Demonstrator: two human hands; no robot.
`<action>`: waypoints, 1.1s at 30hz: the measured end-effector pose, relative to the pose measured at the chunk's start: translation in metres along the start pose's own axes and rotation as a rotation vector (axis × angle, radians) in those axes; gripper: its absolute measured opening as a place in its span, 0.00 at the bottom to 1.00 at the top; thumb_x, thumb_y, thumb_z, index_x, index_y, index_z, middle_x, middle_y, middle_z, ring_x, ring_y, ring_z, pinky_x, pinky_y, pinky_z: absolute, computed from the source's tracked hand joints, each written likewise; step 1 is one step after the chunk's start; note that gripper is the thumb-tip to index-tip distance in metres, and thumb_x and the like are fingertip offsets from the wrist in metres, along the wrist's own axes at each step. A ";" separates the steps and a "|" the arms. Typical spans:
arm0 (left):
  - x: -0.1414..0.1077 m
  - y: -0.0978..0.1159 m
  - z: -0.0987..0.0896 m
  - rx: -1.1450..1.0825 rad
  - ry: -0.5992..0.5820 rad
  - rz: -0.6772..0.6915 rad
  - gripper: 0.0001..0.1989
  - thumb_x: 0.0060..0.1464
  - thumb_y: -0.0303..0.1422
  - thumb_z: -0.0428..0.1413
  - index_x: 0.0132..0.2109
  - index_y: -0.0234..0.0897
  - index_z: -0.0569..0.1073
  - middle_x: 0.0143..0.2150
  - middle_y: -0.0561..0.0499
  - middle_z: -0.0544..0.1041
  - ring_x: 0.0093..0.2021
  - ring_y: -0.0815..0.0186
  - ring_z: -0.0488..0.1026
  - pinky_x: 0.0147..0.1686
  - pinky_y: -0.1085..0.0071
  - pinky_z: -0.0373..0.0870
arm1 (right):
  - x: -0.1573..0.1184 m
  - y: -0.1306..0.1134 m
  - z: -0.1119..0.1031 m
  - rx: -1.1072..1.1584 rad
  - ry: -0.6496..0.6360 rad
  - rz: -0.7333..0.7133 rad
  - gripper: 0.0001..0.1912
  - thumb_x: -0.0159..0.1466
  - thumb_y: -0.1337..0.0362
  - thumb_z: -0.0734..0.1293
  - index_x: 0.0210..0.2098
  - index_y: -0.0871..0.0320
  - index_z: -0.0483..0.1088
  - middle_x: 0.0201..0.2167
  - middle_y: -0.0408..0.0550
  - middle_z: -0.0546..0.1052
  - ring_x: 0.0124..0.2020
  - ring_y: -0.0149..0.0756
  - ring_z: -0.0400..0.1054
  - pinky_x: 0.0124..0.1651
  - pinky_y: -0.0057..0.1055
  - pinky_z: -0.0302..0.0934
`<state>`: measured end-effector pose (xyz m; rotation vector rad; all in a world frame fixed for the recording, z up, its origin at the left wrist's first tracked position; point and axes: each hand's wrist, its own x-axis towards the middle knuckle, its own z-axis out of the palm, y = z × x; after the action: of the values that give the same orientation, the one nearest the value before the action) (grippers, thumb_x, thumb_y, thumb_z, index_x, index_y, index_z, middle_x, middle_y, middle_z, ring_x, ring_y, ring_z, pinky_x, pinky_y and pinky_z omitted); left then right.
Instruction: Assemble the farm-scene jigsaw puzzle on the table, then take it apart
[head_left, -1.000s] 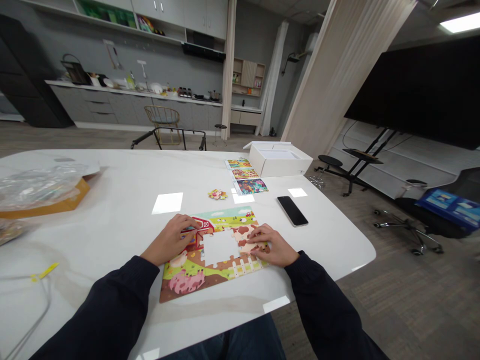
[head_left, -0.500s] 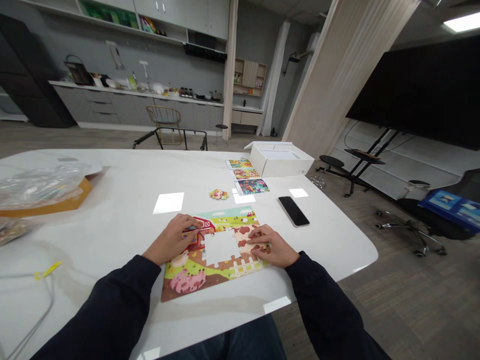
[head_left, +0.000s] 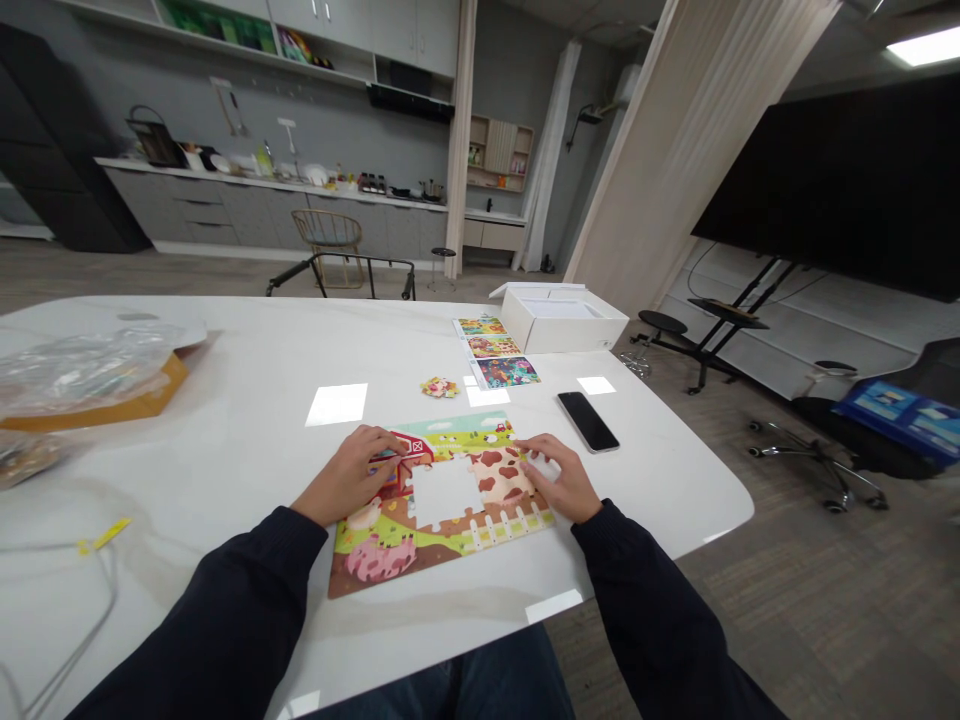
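Note:
A farm-scene jigsaw puzzle [head_left: 435, 550] lies flat on the white table, with a barn, a pink pig, a spotted cow and a white fence. Bare tabletop shows through a gap near its middle. My left hand [head_left: 349, 475] rests over the barn at the puzzle's upper left, fingers stretched and apart, partly covering it. At the right edge, beside the cow, my right hand [head_left: 559, 478] has its fingers spread and touching or just above the puzzle. Beyond the puzzle lies a small heap of loose puzzle pieces [head_left: 439, 387].
Reference picture cards [head_left: 495, 350] lie by an open white box [head_left: 562, 318] at the back. A black phone [head_left: 588, 421] is on the right. To the left are plastic-wrapped items on an orange tray [head_left: 154, 395] and a grey cable [head_left: 105, 590] with a yellow tag.
My right hand has slid up and right off the cow toward the puzzle's right edge, uncovering more of the cow. The puzzle sits slightly further right. My left hand stays on the barn.

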<state>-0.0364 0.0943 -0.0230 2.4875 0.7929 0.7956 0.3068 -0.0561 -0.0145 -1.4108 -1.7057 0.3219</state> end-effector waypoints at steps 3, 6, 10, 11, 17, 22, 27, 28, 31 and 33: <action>0.000 0.001 0.000 -0.009 0.025 0.001 0.09 0.63 0.32 0.52 0.44 0.42 0.79 0.46 0.47 0.78 0.51 0.56 0.72 0.53 0.57 0.71 | 0.005 0.012 -0.003 -0.036 0.103 0.092 0.15 0.69 0.59 0.66 0.53 0.54 0.77 0.43 0.51 0.79 0.40 0.41 0.73 0.47 0.42 0.70; -0.001 0.002 0.000 -0.019 0.047 0.007 0.09 0.63 0.30 0.53 0.43 0.41 0.79 0.44 0.47 0.78 0.50 0.56 0.72 0.52 0.57 0.71 | 0.019 0.022 0.000 -0.090 0.015 0.123 0.20 0.67 0.56 0.69 0.56 0.53 0.74 0.49 0.53 0.79 0.46 0.45 0.74 0.50 0.44 0.70; -0.001 0.001 0.001 -0.023 0.079 0.006 0.09 0.61 0.27 0.54 0.43 0.41 0.79 0.44 0.47 0.78 0.48 0.57 0.72 0.51 0.58 0.72 | 0.059 0.022 0.027 -0.168 -0.154 0.032 0.28 0.66 0.57 0.70 0.64 0.53 0.67 0.61 0.55 0.74 0.59 0.49 0.70 0.63 0.49 0.64; -0.001 0.001 0.001 -0.024 0.086 0.004 0.09 0.61 0.27 0.54 0.43 0.41 0.79 0.43 0.47 0.78 0.48 0.57 0.72 0.51 0.58 0.72 | 0.074 0.021 0.038 -0.176 -0.182 0.020 0.30 0.66 0.58 0.69 0.66 0.53 0.65 0.63 0.56 0.72 0.61 0.48 0.70 0.64 0.48 0.63; -0.002 0.002 -0.002 -0.022 0.109 0.000 0.09 0.61 0.27 0.55 0.42 0.41 0.79 0.42 0.47 0.78 0.47 0.57 0.72 0.50 0.57 0.71 | 0.162 0.015 0.114 -0.438 -0.189 0.123 0.29 0.66 0.58 0.69 0.64 0.60 0.65 0.63 0.59 0.72 0.64 0.46 0.66 0.66 0.41 0.59; -0.002 0.002 0.000 -0.006 0.115 -0.004 0.09 0.60 0.25 0.55 0.42 0.41 0.79 0.42 0.48 0.78 0.47 0.57 0.71 0.50 0.58 0.70 | 0.189 0.015 0.147 -0.529 -0.125 0.215 0.24 0.62 0.59 0.72 0.55 0.62 0.71 0.48 0.60 0.79 0.55 0.52 0.70 0.58 0.43 0.61; -0.002 0.000 0.002 0.008 0.121 -0.012 0.09 0.59 0.24 0.55 0.42 0.41 0.78 0.43 0.48 0.77 0.48 0.57 0.71 0.50 0.58 0.69 | 0.190 0.018 0.153 -0.529 -0.082 0.244 0.17 0.59 0.64 0.73 0.47 0.57 0.73 0.43 0.54 0.80 0.50 0.46 0.71 0.54 0.39 0.61; -0.002 -0.001 0.002 0.010 0.122 -0.014 0.09 0.59 0.24 0.55 0.42 0.41 0.78 0.43 0.48 0.77 0.48 0.57 0.71 0.50 0.58 0.69 | 0.190 0.018 0.152 -0.516 -0.076 0.241 0.17 0.58 0.65 0.73 0.47 0.57 0.73 0.41 0.52 0.80 0.48 0.45 0.71 0.53 0.38 0.62; -0.002 -0.001 0.001 0.012 0.121 -0.015 0.09 0.59 0.24 0.55 0.42 0.41 0.78 0.43 0.49 0.77 0.48 0.57 0.71 0.50 0.58 0.69 | 0.189 0.012 0.145 -0.468 -0.057 0.211 0.21 0.56 0.68 0.73 0.50 0.57 0.71 0.42 0.49 0.79 0.47 0.42 0.71 0.52 0.36 0.63; -0.002 -0.001 0.000 0.010 0.121 -0.012 0.09 0.60 0.24 0.55 0.42 0.41 0.78 0.43 0.49 0.78 0.48 0.57 0.71 0.50 0.58 0.69 | 0.184 0.004 0.135 -0.395 -0.043 0.155 0.25 0.56 0.69 0.73 0.52 0.57 0.69 0.44 0.49 0.78 0.46 0.40 0.72 0.51 0.35 0.65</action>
<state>-0.0383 0.0934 -0.0245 2.4597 0.8541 0.9471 0.2130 0.1519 -0.0126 -1.8396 -1.7638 0.1009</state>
